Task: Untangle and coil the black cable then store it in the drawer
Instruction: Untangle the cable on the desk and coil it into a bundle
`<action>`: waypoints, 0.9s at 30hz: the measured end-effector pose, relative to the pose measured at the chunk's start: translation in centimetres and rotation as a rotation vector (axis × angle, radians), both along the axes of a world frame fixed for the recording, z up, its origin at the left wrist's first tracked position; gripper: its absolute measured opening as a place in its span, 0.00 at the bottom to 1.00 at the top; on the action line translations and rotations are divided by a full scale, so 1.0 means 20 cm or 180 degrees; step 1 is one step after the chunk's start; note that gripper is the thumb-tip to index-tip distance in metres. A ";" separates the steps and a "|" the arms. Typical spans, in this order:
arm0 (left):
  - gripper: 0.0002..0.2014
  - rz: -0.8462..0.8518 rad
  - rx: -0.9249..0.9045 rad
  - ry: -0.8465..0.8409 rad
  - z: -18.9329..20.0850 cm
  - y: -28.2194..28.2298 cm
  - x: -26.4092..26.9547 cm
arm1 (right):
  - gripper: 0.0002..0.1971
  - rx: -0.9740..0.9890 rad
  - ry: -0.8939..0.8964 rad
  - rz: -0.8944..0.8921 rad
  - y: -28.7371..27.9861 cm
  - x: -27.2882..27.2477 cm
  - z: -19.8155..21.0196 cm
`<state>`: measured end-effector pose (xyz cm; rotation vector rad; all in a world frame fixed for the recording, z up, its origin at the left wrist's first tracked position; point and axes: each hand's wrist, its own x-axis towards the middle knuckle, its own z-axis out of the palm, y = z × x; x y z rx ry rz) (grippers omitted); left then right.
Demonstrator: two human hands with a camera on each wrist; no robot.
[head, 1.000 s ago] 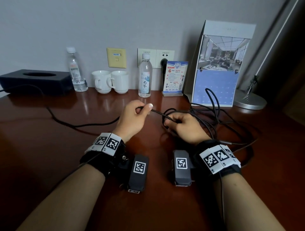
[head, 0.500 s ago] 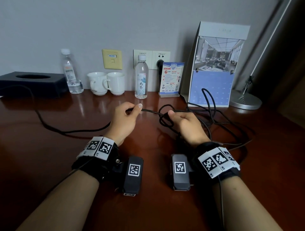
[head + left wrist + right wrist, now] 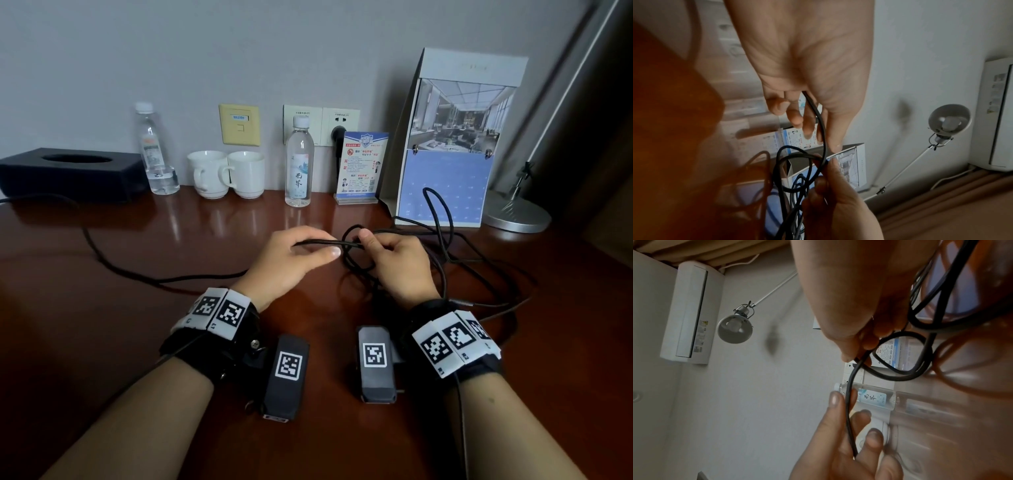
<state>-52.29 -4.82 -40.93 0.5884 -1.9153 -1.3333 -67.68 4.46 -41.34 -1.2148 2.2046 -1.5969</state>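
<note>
Above the desk's (image 3: 102,342) middle, your left hand (image 3: 284,263) and right hand (image 3: 400,263) each pinched the black cable (image 3: 322,242), a few loops gathered, most still tangled toward the right edge, unstored.

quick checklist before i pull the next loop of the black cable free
1. Left hand grips the black cable: ok.
2. Right hand pinches the loops: ok.
3. Tangle loosened: not ok, loops still cross by the calendar stand.
4. Water bottle and mugs clear of the cable: ok.
5. Cable's far end unplugged: cannot tell.
6. Drawer open: cannot tell, not in view.
</note>
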 end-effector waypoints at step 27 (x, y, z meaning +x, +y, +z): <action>0.08 0.1030 0.0397 -0.0691 -0.01 -0.06 0.04 | 0.15 -0.1153 -0.0349 -0.0231 0.00 0.05 0.05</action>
